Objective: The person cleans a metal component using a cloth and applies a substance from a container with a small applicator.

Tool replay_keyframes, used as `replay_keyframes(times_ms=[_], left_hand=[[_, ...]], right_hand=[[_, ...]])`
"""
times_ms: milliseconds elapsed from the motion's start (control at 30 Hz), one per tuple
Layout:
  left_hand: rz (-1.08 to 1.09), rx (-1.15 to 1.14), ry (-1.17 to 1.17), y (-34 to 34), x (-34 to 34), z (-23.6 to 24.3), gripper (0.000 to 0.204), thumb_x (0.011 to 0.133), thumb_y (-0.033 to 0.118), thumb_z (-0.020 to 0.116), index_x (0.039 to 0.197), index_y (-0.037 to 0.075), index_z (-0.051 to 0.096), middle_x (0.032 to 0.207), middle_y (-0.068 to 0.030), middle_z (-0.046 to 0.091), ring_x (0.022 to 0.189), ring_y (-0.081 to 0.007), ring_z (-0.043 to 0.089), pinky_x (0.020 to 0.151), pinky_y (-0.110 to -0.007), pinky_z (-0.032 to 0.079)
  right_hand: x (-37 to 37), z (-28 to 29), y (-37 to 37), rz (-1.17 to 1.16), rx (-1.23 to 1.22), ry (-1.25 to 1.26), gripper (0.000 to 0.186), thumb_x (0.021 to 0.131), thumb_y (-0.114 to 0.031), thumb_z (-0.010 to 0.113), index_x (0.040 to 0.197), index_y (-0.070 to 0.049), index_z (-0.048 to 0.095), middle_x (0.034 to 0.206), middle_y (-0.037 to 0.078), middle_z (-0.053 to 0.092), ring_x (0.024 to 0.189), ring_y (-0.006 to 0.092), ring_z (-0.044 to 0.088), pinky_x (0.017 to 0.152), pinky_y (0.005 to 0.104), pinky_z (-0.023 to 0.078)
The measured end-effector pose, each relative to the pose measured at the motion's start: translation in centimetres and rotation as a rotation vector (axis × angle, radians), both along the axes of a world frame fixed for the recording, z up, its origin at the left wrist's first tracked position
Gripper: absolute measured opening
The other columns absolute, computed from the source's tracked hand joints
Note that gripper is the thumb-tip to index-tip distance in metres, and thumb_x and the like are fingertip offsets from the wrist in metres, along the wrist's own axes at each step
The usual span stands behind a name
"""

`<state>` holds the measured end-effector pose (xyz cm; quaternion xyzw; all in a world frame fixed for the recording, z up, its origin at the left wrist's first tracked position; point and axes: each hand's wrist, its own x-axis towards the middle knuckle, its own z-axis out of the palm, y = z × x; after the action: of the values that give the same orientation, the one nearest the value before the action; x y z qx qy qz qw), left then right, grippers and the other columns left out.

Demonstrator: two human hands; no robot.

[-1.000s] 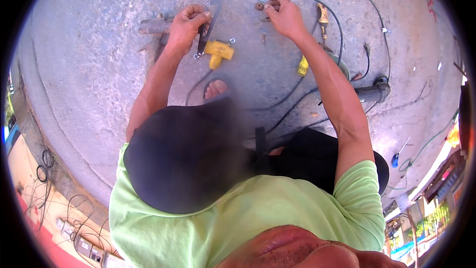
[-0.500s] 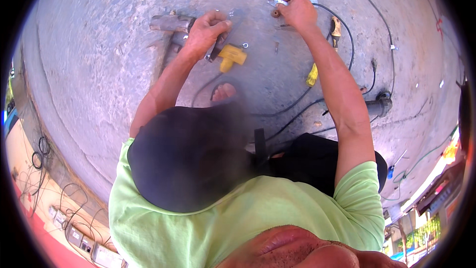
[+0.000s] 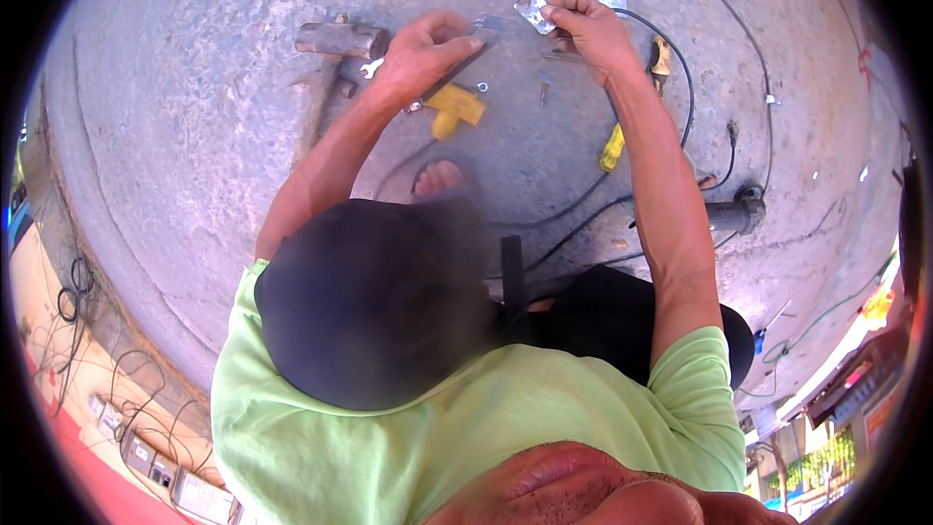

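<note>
My left hand (image 3: 432, 58) is closed on a dark flat metal piece (image 3: 459, 71), blurred at its upper end, above a yellow T-shaped plug connector (image 3: 455, 105). Fingers of my right hand (image 3: 593, 37) grip a small crumpled silver packet (image 3: 531, 13), with another silver piece (image 3: 610, 1) lying behind them. A heavy hammer (image 3: 340, 39) with a handle rests left of my left hand, beside a small silver spanner (image 3: 371, 68). A small ring (image 3: 482, 87) lies near the connector.
Concrete ground (image 3: 194, 136) carries several black cables, a yellow-handled tool (image 3: 611, 148), a pale-handled tool (image 3: 661, 58) and a dark angle grinder-like tool (image 3: 734, 216) at right. My sandalled foot (image 3: 437, 177) is below the connector. Wires and boxes line the wall at lower left.
My left hand has moved right, uncovering more of the hammer and spanner. My right hand has moved right and slightly down, and the silver packet in its fingers now shows more fully.
</note>
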<state>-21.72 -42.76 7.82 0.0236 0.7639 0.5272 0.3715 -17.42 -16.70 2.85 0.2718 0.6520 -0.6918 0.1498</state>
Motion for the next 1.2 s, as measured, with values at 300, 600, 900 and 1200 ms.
replay_keyframes(times_ms=[300, 600, 900, 1200], left_hand=[[-0.182, -0.123, 0.230, 3.0, 1.3, 1.6, 0.045, 0.087, 0.035, 0.074, 0.116, 0.001, 0.067, 0.107, -0.0121, 0.071, 0.101, -0.0196, 0.066, 0.089, -0.033, 0.051], [-0.100, -0.153, 0.252, 3.6, 2.1, 1.9, 0.037, 0.089, 0.030, 0.071, 0.111, 0.001, 0.069, 0.097, -0.0094, 0.073, 0.086, -0.0159, 0.065, 0.080, -0.031, 0.051], [-0.072, -0.140, 0.189, 3.6, 2.1, 2.4, 0.040, 0.089, 0.034, 0.071, 0.109, 0.000, 0.068, 0.088, -0.0062, 0.070, 0.079, -0.0123, 0.062, 0.073, -0.029, 0.050], [0.019, 0.202, 0.033, 3.3, 1.4, 0.9, 0.021, 0.097, 0.025, 0.064, 0.102, 0.004, 0.067, 0.085, -0.0008, 0.067, 0.072, -0.0076, 0.055, 0.067, -0.024, 0.045]], right_hand=[[2.5, 2.8, -1.0, 0.035, -0.043, 0.042, 0.024, 0.092, -0.026, 0.072, 0.107, -0.007, 0.069, 0.089, -0.003, 0.067, 0.073, 0.0060, 0.061, 0.062, 0.0193, 0.044], [3.5, 3.4, -1.7, 0.015, -0.218, 0.134, 0.033, 0.088, -0.014, 0.075, 0.119, -0.005, 0.065, 0.093, -0.002, 0.066, 0.079, 0.0064, 0.061, 0.069, 0.0210, 0.047], [3.6, 3.1, -2.2, -0.007, -0.212, 0.158, 0.034, 0.087, -0.006, 0.074, 0.120, -0.004, 0.064, 0.100, 0.000, 0.069, 0.085, 0.0060, 0.061, 0.073, 0.0215, 0.050], [3.4, 3.9, -3.2, 0.011, -0.156, 0.178, 0.029, 0.088, -0.012, 0.074, 0.115, -0.003, 0.066, 0.096, 0.001, 0.070, 0.083, 0.0072, 0.063, 0.071, 0.0225, 0.051]])
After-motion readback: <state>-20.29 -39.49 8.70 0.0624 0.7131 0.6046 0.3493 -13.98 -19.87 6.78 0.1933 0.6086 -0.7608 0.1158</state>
